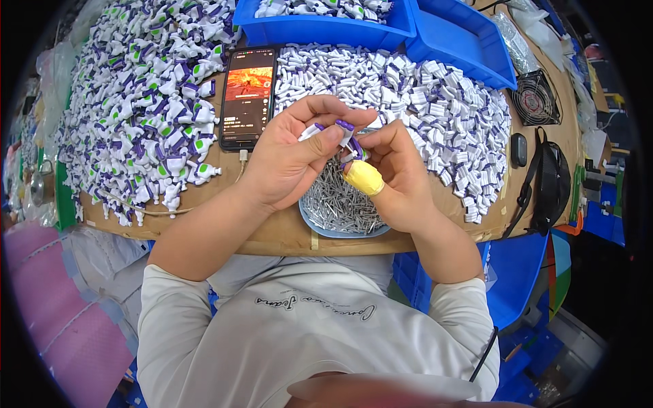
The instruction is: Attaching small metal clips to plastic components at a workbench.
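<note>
Over a light blue bowl (311,223) my two hands come close together. My left hand (282,153) pinches small white-and-purple plastic parts (345,126) between its thumb and fingers. My right hand (398,173), with yellow wrapping (364,178) round its thumb, closes on a white-and-purple part (355,147) beside them. Fingers hide much of these parts, so whether they are joined I cannot tell. Loose silver metal pins (340,204) fill the bowl just below.
A large heap of white, purple and green plastic pieces (149,109) covers the left. White-and-purple parts (449,129) spread behind and right. A phone (246,98) with a cable stands between heaps. Blue bins (326,28), a small fan (535,98) and a black pouch (551,180) lie farther out.
</note>
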`<state>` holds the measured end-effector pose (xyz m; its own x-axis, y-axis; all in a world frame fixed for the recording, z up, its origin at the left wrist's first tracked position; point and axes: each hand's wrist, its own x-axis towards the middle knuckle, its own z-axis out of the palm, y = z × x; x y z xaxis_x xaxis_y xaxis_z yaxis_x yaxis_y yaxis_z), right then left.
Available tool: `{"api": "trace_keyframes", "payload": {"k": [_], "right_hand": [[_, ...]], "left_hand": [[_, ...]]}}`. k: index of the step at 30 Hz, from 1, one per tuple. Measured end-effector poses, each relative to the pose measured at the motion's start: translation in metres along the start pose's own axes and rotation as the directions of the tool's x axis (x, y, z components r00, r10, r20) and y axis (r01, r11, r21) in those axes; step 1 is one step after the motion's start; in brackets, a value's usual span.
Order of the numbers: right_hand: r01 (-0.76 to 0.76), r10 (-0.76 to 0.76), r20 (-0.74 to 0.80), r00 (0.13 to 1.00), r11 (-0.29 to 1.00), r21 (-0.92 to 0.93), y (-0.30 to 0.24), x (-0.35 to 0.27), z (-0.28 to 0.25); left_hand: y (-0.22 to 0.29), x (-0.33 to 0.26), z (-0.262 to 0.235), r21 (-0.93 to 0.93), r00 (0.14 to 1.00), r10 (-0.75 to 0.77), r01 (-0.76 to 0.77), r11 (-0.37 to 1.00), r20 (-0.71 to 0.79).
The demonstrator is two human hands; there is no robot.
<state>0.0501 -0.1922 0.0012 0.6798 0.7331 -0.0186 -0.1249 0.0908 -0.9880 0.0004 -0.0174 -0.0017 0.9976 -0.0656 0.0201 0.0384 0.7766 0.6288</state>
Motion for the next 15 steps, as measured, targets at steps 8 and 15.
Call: {"api": "trace_keyframes", "payload": {"k": [8,15], "right_hand": [[0.204,-0.249,-0.112,0.962,0.929,-0.31,0.001,0.002,0.01],[0.344,-0.43,-0.003,0.903,0.726,-0.595,-0.018,0.008,0.003]], "left_hand": [[-0.007,-0.004,0.011,0.346,0.987,0.146,-0.161,0.924,0.068],[0.01,-0.004,-0.011,0.325,0.995,-0.086,0.101,0.94,-0.059]]}}
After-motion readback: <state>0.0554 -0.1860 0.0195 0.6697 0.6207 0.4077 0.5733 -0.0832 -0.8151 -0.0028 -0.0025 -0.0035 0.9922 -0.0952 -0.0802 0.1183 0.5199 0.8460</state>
